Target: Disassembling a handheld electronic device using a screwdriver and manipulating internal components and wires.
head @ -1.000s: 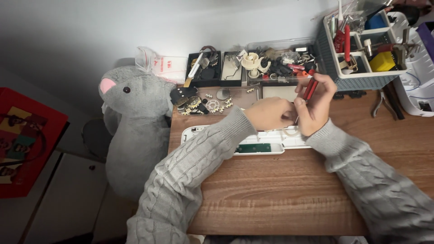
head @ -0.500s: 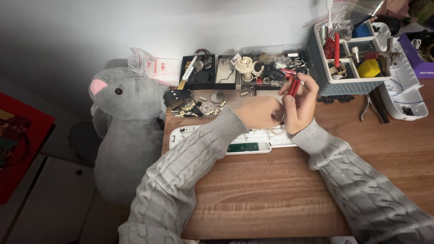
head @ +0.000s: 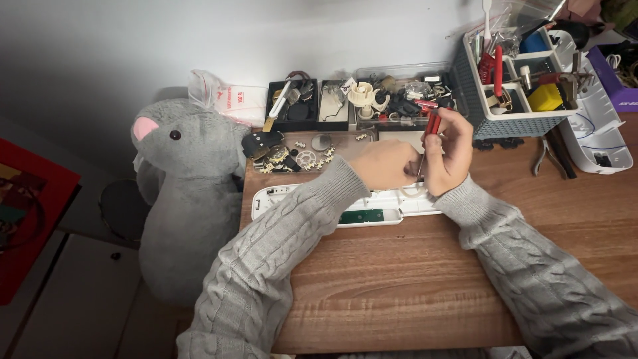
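Leftmost, beside the wooden desk [head: 399, 292], a grey plush mouse [head: 183, 199] with a pink ear leans against the desk's edge, and a red panel [head: 26, 226] shows at the far left of the floor. Behind the mouse's head a clear plastic bag [head: 222, 96] lies against the wall. Next come small black trays [head: 309, 106] of odd parts along the back of the desk, with loose cream gears and small metal bits [head: 296, 156] scattered just in front of them. Below those, a long white device [head: 332, 203] lies flat near the middle of the desk, its casing opened so that a green circuit board [head: 361, 216] shows. The left hand [head: 384, 164] rests over the device's right part, fingers curled downward; whether they pinch anything I cannot tell. Just right of it, the right hand [head: 446, 153] is closed around a red-handled screwdriver [head: 430, 126], held upright with its thin shaft pointing down toward the device between the two hands. Both arms wear grey cable-knit sleeves [head: 279, 266]. Farther right stands a grey organiser basket [head: 515, 123] full of tools, then pliers [head: 548, 149] lying on the desk, and a white holder [head: 595, 143] at the far right edge
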